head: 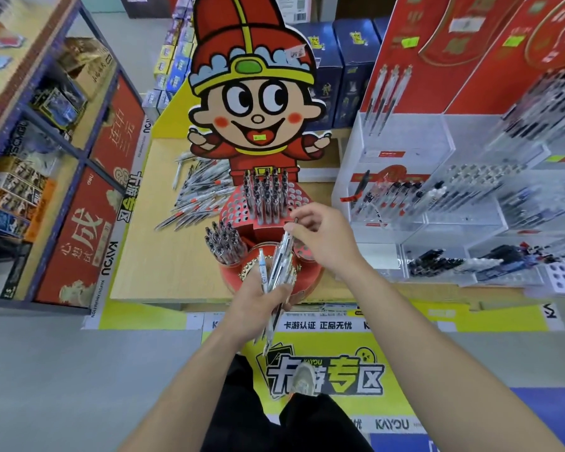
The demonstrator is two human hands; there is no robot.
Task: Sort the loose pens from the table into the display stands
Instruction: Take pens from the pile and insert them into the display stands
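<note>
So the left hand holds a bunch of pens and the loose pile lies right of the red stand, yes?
Not quite. The head view shows the loose pile lying left of the red stand. The left hand does hold a bunch of pens.

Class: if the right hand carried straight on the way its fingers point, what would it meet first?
Probably the upright pens in the red stand, just beyond the right hand, which pinches a pen from the bundle in the left hand; depth is unclear.
</note>
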